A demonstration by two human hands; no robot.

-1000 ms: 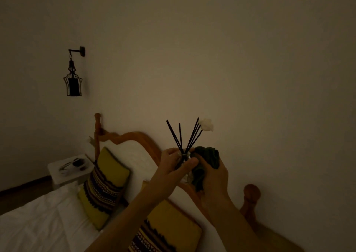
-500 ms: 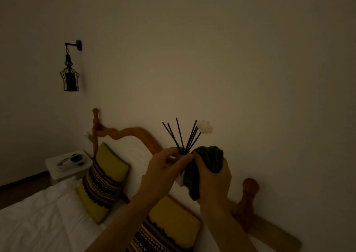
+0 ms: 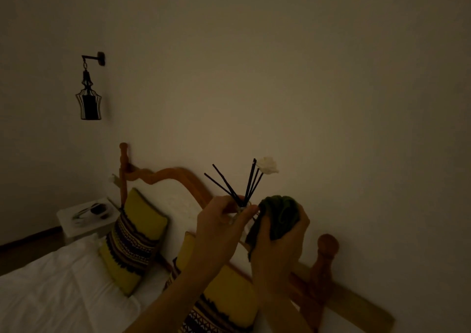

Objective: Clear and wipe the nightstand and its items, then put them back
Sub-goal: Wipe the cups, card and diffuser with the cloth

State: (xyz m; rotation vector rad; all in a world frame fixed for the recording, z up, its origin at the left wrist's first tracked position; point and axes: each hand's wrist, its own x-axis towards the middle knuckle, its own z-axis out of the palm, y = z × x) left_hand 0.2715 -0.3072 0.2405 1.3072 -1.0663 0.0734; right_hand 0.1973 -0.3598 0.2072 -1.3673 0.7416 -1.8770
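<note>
While left hand (image 3: 219,228) grips glass diffuser (image 3: 238,211), right hand (image 3: 277,241) bunches cloth (image 3: 279,216).

My left grip (image 3: 224,220) covers nearly all of the small glass bottle (image 3: 235,214), so I cannot tell its shape or what is in it; only a pale sliver shows between my fingers. The black reeds (image 3: 230,188) vanish into that grip at their lower ends. The dark green cloth (image 3: 279,216) is bunched in my right grip (image 3: 277,233), its hanging corner lost in shadow. Both my forearms are cut off by the bottom edge. On the far white counter (image 3: 76,227) lie some small dark things (image 3: 91,210), too dim and small to name. The near pillow (image 3: 224,304) is partly hidden behind my arms.
</note>
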